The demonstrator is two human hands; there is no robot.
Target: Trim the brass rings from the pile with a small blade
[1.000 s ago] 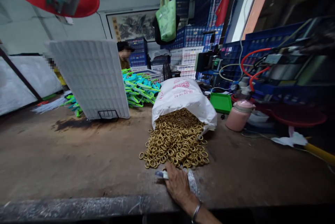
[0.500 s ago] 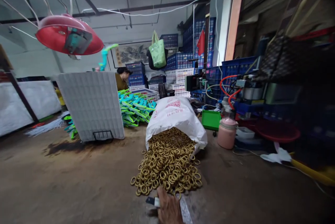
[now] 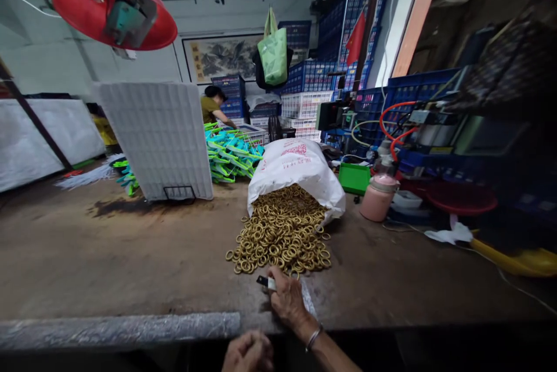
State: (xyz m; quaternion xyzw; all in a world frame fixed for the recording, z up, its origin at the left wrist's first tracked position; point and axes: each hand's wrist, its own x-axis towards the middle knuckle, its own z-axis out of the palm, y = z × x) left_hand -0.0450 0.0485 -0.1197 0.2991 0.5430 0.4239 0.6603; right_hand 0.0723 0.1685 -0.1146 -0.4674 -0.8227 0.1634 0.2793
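My right hand point(image 3: 288, 298) is closed on a small flat tool point(image 3: 266, 282) with a black end and a pale part; its exact kind is unclear. It rests on the table just in front of a heap of brass-coloured rings point(image 3: 282, 241). The rings spill from the mouth of a white woven sack point(image 3: 296, 169) lying on its side. Beside the right hand a strip of clear plastic point(image 3: 308, 296) lies on the tabletop. Below the table's front edge is my left hand point(image 3: 249, 351), slightly blurred, its fingers curled together; what they hold, if anything, is hidden.
A white ribbed panel point(image 3: 154, 140) stands on the left, with green and turquoise plastic pieces point(image 3: 232, 154) behind it. A pink jar point(image 3: 378, 198) and green tray point(image 3: 354, 179) stand right of the sack. A red lamp point(image 3: 115, 3) hangs overhead. Another person point(image 3: 211, 108) works at the back.
The view has tilted down, showing the table's front edge and my right wrist. My left hand has come into view at the bottom. The right hand still grips the small tool by the rings.
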